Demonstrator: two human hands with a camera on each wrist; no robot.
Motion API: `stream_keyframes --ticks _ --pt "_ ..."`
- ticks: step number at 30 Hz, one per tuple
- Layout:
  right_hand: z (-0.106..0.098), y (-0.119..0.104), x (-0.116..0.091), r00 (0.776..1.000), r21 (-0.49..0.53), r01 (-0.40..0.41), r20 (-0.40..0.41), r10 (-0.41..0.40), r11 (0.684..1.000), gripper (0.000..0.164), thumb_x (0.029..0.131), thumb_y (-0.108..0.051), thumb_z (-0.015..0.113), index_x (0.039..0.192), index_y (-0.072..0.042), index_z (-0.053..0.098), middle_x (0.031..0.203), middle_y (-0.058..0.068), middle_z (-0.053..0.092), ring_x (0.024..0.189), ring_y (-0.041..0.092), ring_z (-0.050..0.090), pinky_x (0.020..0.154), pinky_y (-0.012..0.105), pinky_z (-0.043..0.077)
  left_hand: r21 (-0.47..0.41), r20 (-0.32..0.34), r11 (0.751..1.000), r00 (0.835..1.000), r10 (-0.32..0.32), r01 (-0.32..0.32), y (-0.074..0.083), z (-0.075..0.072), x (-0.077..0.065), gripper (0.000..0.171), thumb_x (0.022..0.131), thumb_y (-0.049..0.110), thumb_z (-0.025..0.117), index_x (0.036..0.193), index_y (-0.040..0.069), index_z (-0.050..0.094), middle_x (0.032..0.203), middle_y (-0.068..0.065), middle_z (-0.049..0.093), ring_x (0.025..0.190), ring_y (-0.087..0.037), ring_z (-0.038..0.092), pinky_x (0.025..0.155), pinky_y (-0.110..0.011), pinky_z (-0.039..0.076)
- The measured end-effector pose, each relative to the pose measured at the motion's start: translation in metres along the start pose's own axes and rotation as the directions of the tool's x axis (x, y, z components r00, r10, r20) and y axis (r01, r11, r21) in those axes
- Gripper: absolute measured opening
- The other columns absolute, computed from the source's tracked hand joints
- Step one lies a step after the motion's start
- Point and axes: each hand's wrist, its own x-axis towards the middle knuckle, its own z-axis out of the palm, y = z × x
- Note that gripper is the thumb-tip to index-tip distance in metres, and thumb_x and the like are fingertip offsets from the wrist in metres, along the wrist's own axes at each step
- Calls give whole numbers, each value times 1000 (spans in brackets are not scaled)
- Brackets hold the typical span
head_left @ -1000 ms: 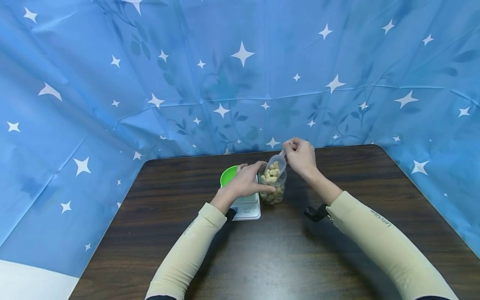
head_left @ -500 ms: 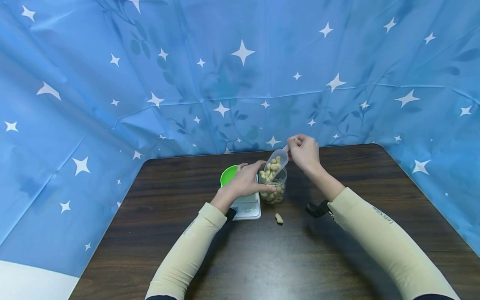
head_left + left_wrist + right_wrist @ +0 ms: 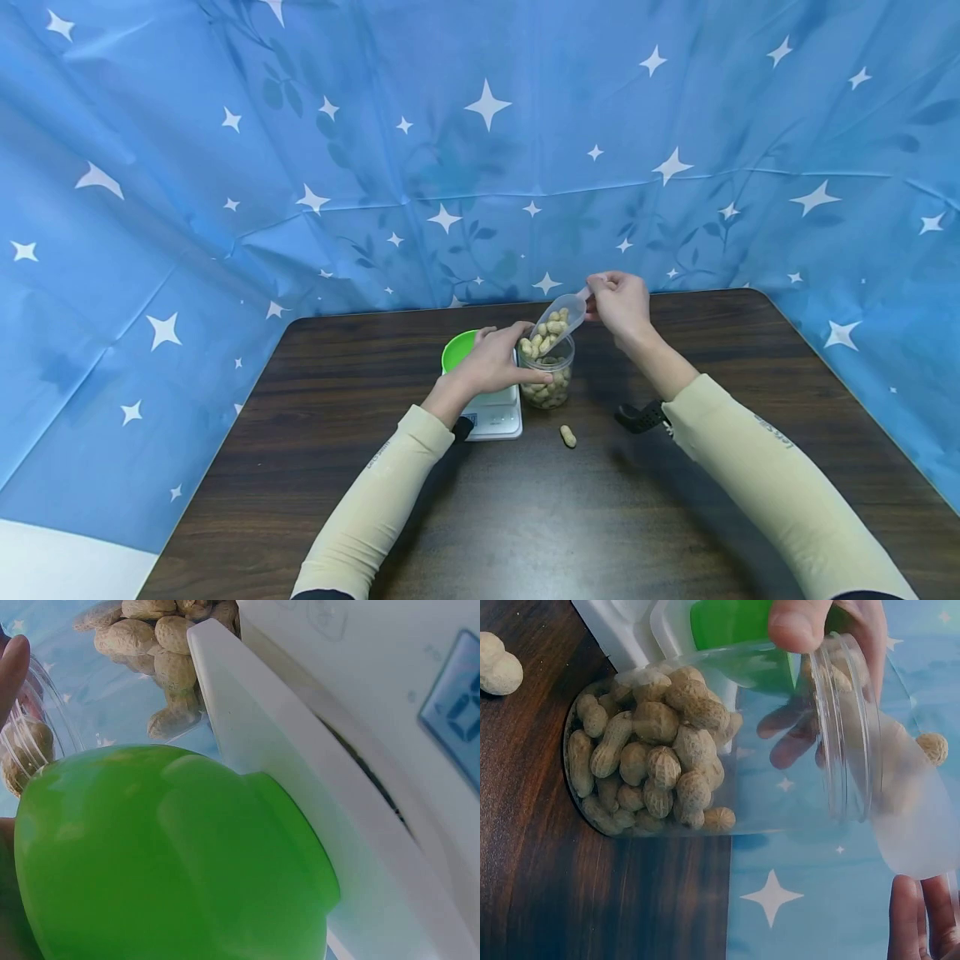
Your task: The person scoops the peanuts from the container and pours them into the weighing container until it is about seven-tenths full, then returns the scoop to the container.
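My left hand (image 3: 487,365) grips a clear jar (image 3: 776,806) near its rim, thumb at the front. Peanuts (image 3: 656,754) fill roughly its lower half in the right wrist view. At the right, my right hand (image 3: 622,307) pinches the handle of a translucent scoop (image 3: 575,307). The scoop carries several peanuts and tilts down to the left, its front edge in the jar's mouth. Left of the jar, a green bowl (image 3: 165,855) stands on a white kitchen scale (image 3: 498,425), partly hidden by my left hand in the head view.
One loose peanut (image 3: 567,436) lies on the dark wooden table (image 3: 555,517) in front of the jar. A blue curtain (image 3: 480,167) with white stars hangs behind the table's far edge. The scale's display (image 3: 461,712) is lit but cut off in the left wrist view.
My right hand has drawn the scoop slightly up and to the right. A peanut has appeared on the table and shifted a little right. My left hand has stayed on the jar.
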Motion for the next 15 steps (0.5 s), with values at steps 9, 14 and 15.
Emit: stream_keyframes --ticks 9,14,15 --pt "-6 1 2 999 44 -51 -1 51 998 31 109 -22 52 113 7 63 86 8 66 71 10 66 71 29 60 15 5 1000 1000 -10 10 0 0 -1 91 84 58 79 154 11 44 145 -3 58 133 -19 53 119 -56 18" --pt "-10 4 6 996 70 -84 -4 84 994 29 108 -22 52 113 5 63 85 6 65 70 10 67 74 31 60 21 3 1000 1000 -4 4 0 -1 0 89 84 58 79 152 11 45 140 -1 60 129 -17 55 118 -56 19" --pt "-11 4 6 996 79 -87 -3 88 993 30 108 -21 51 115 6 63 85 5 66 70 9 67 73 30 60 21 2 1000 1000 -1 1 0 -1 0 89 84 58 80 152 11 46 139 -1 61 128 -17 55 118 -56 19"
